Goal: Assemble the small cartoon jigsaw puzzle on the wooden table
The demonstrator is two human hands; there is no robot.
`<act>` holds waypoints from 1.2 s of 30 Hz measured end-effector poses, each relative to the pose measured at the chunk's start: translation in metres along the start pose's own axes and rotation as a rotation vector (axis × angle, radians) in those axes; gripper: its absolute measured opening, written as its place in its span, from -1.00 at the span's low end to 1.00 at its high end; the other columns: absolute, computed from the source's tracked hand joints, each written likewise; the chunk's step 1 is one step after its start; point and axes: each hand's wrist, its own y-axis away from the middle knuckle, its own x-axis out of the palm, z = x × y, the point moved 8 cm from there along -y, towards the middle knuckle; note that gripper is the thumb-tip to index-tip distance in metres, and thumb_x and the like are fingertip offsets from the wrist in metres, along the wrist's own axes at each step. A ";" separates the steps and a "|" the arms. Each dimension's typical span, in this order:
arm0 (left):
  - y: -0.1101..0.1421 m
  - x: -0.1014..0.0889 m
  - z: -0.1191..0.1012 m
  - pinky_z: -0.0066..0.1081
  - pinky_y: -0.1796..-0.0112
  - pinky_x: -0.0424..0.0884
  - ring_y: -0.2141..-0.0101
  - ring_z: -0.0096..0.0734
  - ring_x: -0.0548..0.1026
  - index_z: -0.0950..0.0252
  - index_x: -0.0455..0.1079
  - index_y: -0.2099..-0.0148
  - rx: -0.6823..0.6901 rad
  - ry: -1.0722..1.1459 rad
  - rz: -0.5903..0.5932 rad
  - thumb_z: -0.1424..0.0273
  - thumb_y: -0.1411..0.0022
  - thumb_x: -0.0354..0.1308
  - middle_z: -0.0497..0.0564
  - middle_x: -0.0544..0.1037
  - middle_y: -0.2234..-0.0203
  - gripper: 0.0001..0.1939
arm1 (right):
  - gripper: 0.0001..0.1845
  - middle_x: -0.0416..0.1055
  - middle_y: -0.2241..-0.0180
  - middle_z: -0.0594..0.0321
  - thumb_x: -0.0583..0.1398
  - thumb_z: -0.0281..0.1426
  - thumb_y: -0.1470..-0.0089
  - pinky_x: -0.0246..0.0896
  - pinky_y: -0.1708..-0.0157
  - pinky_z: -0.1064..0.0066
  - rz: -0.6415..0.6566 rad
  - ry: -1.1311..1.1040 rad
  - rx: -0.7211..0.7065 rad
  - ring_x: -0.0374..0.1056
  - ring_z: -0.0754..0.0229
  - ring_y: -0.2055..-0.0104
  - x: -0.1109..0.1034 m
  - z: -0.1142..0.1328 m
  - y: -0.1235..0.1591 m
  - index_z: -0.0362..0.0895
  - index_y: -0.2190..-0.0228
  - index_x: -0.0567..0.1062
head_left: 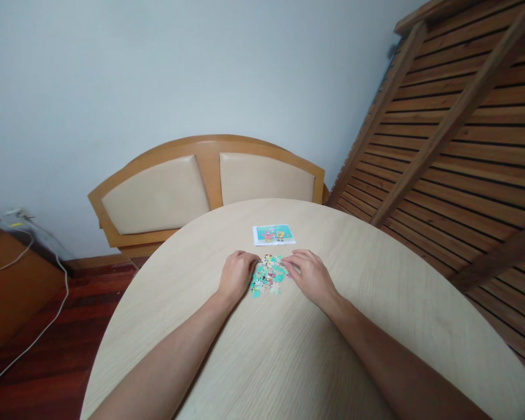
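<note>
Head view: your forearms (pixel 192 338) slant inward across a round table (pixel 389 280), meeting at a heap of puzzle pieces (pixel 269 276). Your left hand (pixel 237 269) curls inward at the heap's left edge; your right hand (pixel 308 274), back upward, brings thumb and fingertips close at the right. Whether either pinches a piece cannot be told. The heap lies between them, just your side of a printed card (pixel 274 234).

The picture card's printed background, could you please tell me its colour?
The picture card has a turquoise background, seen best in the head view.
</note>
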 end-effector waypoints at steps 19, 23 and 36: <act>-0.001 -0.001 0.017 -0.27 0.18 0.44 0.19 -0.14 0.50 0.24 0.53 0.17 -0.111 -0.001 -0.065 0.52 -0.32 0.07 0.05 0.63 0.29 -0.79 | -0.77 0.61 0.23 0.15 0.16 -0.41 -0.19 0.32 0.02 0.14 -0.054 -0.028 0.161 0.45 0.00 0.11 0.002 -0.043 0.002 -0.07 0.26 0.65; -0.002 0.002 0.017 -0.23 0.11 0.43 0.18 -0.14 0.49 0.24 0.54 0.17 -0.075 0.005 -0.059 0.52 -0.33 0.07 0.06 0.63 0.26 -0.79 | -0.78 0.60 0.25 0.14 0.17 -0.44 -0.17 0.31 0.02 0.12 -0.047 0.005 0.152 0.43 -0.01 0.13 0.000 -0.040 0.003 -0.07 0.30 0.66; -0.002 0.005 -0.014 -0.30 0.01 0.38 0.10 -0.28 0.48 0.17 0.55 0.01 0.176 0.097 0.037 0.48 -0.35 0.15 -0.04 0.64 0.11 -0.77 | -0.67 0.52 -0.06 0.26 0.15 -0.34 -0.28 0.17 -0.22 -0.04 0.158 -0.049 -0.130 0.21 -0.10 -0.24 0.011 0.012 0.006 0.03 -0.04 0.54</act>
